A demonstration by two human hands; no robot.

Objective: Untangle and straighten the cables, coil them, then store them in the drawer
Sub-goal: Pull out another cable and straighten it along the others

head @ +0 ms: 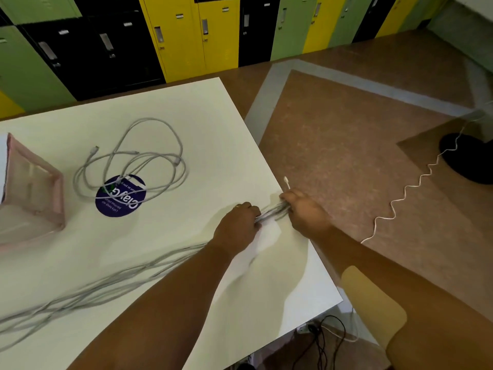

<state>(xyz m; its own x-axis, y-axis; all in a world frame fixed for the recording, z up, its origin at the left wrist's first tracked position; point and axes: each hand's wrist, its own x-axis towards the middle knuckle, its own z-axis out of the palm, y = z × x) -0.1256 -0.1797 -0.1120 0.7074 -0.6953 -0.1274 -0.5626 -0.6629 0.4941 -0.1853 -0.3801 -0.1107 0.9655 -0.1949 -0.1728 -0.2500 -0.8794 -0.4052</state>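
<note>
My left hand (238, 225) and my right hand (304, 209) both grip a bundle of grey cables (272, 212) near the right edge of the white table (213, 124). The bundle's strands (106, 287) trail away to the lower left across the table, blurred. A white plug end (286, 181) sticks up beside my right hand. A second grey cable (138, 158) lies in loose tangled loops at the table's middle left, partly over a round blue sticker (120, 200). A pink translucent drawer box (32, 193) stands at the left edge.
Yellow, green and black lockers (186, 36) line the back wall. A wavy white cord (416, 182) runs across the brown floor to a black round base (469, 158) at the right. Black wires (322, 343) lie under the table's near corner.
</note>
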